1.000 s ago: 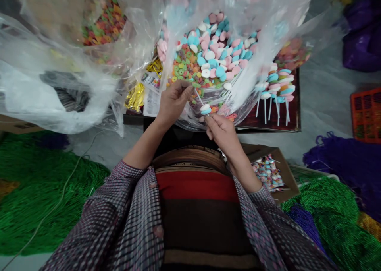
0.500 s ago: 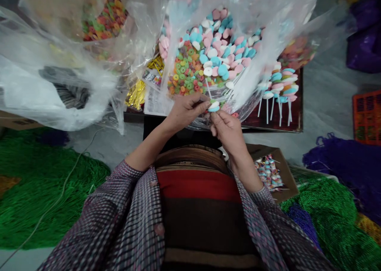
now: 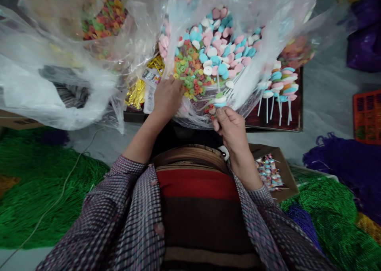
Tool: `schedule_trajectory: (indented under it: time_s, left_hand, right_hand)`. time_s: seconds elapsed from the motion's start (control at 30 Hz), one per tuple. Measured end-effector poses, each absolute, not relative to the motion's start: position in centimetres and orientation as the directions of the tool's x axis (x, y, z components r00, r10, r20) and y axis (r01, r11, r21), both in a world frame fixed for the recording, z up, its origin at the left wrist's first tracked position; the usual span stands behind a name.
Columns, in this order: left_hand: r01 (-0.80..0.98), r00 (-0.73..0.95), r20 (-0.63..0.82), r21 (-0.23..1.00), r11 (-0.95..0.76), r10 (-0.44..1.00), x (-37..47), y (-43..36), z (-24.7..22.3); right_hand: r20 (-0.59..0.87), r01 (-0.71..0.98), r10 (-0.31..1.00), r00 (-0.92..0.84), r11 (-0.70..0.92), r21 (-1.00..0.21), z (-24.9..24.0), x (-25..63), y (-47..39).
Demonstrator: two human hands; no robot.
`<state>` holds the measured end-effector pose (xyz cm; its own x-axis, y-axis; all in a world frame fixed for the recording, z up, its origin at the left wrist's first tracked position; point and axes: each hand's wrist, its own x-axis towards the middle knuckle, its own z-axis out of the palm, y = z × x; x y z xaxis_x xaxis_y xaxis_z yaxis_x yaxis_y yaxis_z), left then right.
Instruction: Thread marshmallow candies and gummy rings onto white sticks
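Observation:
Pinched in my right hand (image 3: 231, 126) is a candy skewer (image 3: 220, 102), its bare white stick pointing up and away from me. A green ring, a white disc and a blue disc are threaded near my fingertips. My left hand (image 3: 168, 98) reaches to the left edge of a heap of ring candies (image 3: 190, 74) in green, orange, yellow and red. Its knuckles face up and its fingertips are hidden against the heap. Pink, white and blue disc candies (image 3: 220, 54) lie just behind the rings, in the same clear plastic bag.
Finished candy skewers (image 3: 282, 84) lie at the table's right end. Beside them are loose white sticks (image 3: 238, 82) on the plastic. Gold twist ties (image 3: 135, 94) lie left. A cardboard box (image 3: 290, 175) below right holds wrapped candies. Green stringy bundles (image 3: 53, 183) cover the floor.
My left hand has let go of the candy skewer and moved left to the ring candies. My right hand keeps the skewer, shifted slightly right, with its stick now more upright.

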<state>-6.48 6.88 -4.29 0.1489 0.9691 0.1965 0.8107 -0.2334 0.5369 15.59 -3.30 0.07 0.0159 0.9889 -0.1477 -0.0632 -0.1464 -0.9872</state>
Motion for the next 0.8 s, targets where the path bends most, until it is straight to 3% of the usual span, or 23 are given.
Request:
schedule_trajectory:
  time_s: [0.1,0.23,0.3,0.4,0.53,0.63,0.8]
  left_hand:
    - [0.691,0.107,0.242,0.680,-0.247,0.964,-6.5,7.0,-4.1]
    - [0.308,0.127,0.207,0.922,-0.237,0.970,-5.9,6.5,-3.0]
    - [0.151,0.162,0.168,0.970,-0.192,0.972,-5.2,6.1,-2.6]
    - [0.054,0.177,0.138,0.987,-0.150,0.974,-4.3,5.7,-2.5]
    - [0.078,0.209,0.162,0.980,-0.181,0.964,-4.0,5.5,-2.6]
    - [0.245,0.240,0.232,0.925,-0.290,0.943,-4.3,5.3,-2.1]
    - [0.555,0.351,0.413,0.631,-0.542,0.840,-3.6,4.0,-1.2]
  right_hand:
    - [-0.174,-0.003,0.985,-0.020,-0.174,-0.985,0.2,15.7,-3.6]
    - [-0.243,0.076,0.959,-0.144,-0.234,-0.969,0.5,15.7,-4.1]
    - [-0.232,0.111,0.958,-0.170,-0.216,-0.970,0.7,15.6,-4.2]
    - [-0.227,0.171,0.957,-0.178,-0.197,-0.965,0.9,15.4,-4.1]
    - [-0.259,0.236,0.951,-0.169,-0.216,-0.948,0.9,15.6,-4.1]
    - [-0.286,0.251,0.945,-0.161,-0.241,-0.937,0.9,15.8,-4.2]
    - [-0.319,0.186,0.937,-0.144,-0.291,-0.939,0.7,15.5,-3.9]
